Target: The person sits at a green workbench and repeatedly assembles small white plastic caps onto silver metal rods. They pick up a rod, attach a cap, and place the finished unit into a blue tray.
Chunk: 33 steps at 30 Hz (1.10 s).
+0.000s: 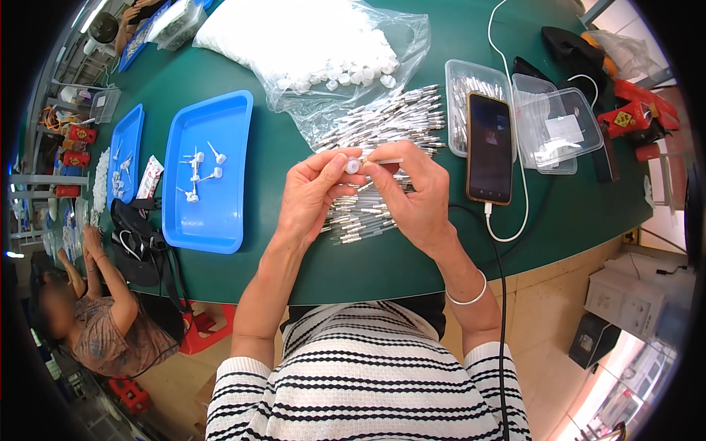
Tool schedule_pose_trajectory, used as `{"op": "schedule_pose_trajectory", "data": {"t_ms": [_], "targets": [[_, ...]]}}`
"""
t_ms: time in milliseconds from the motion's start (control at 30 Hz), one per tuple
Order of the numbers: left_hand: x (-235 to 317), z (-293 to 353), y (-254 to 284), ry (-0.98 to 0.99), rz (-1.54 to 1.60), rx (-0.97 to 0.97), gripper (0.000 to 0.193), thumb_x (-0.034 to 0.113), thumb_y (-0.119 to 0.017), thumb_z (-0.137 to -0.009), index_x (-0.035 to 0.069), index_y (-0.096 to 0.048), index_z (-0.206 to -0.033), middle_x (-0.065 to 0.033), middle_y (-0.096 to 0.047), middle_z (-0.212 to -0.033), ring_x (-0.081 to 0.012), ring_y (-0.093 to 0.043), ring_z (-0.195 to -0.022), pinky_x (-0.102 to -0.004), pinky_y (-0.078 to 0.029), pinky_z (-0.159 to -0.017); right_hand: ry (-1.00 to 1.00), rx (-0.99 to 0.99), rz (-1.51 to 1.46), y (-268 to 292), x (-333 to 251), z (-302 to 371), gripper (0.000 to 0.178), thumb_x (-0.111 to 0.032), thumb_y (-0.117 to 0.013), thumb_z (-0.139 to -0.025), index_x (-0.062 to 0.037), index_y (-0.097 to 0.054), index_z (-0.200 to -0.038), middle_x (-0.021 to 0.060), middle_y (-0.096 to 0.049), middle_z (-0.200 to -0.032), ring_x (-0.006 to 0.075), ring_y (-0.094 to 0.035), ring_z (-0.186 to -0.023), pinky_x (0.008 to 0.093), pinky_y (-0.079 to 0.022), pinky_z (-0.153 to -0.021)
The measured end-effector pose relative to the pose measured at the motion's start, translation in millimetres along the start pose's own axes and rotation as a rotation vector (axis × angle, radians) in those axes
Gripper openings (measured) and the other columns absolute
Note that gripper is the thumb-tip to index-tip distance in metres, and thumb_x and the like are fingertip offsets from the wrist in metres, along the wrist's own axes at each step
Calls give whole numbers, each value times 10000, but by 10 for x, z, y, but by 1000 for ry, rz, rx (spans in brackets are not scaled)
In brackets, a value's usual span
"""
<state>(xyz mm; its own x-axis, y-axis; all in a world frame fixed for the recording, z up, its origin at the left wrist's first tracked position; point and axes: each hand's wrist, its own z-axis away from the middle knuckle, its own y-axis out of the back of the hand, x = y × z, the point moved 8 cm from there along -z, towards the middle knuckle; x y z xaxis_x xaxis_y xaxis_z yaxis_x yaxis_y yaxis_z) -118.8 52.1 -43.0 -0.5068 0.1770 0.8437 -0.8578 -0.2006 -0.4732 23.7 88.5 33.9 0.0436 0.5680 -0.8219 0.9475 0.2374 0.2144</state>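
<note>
most of the view is taken up by a green table [573, 213], over whose near edge both forearms are extended; at its far side a plastic bag [294, 29] is laid open, its mouth spread toward the hands, with small white pieces [360, 72] heaped in it; to the left a large blue tray [206, 224] is set, across which a few white fittings [220, 158] with thin stems are scattered; around and beneath the hands, and partly hidden by them, a pile of slim rods [412, 117] with metallic ends is spread; farther left a second blue tray [137, 121] is placed, similar fittings being held in it; on the right a clear box [457, 140] is filled with slim rods, and its right part is overlapped by a phone [489, 147], into whose lower end a white cable [526, 195] is plugged; by the right hand [415, 195] a slim pale tube [388, 161] is pinched narrowly between thumb and forefinger; by the left hand [312, 191] a round white cap [352, 165] is gripped at the fingertips, just beside the tube; whether the two are joined cannot be told
</note>
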Motion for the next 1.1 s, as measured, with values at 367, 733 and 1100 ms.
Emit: {"op": "schedule_pose_trajectory", "data": {"t_ms": [367,733,1100], "targets": [[-9,5,-13,9,-6,-9,285,162,-564,-950,-50,-618,-1133,-129,-680,-974,-164,-686,-824,-218,-577,-679,20,32,30,19,3,8,130,-44,-698,-798,-45,-614,-897,79,-628,-785,200,-599,-637,303,-471,-548],[-49,3,-15,45,61,-45,285,167,-558,-954,-50,-615,-1130,-120,-680,-969,-163,-687,-825,-223,-581,-682,-23,20,26,23,0,24,106,-15,-688,-817,-15,-621,-899,69,-645,-826,138,-603,-681,248,-494,-619],[-51,4,-29,44,51,-48,291,179,-552,-958,-51,-616,-1124,-113,-680,-959,-153,-685,-807,-219,-577,-679,21,58,21,29,-21,15,108,-76,-702,-803,-60,-662,-902,62,-636,-776,207,-589,-658,310,-459,-561]]}}
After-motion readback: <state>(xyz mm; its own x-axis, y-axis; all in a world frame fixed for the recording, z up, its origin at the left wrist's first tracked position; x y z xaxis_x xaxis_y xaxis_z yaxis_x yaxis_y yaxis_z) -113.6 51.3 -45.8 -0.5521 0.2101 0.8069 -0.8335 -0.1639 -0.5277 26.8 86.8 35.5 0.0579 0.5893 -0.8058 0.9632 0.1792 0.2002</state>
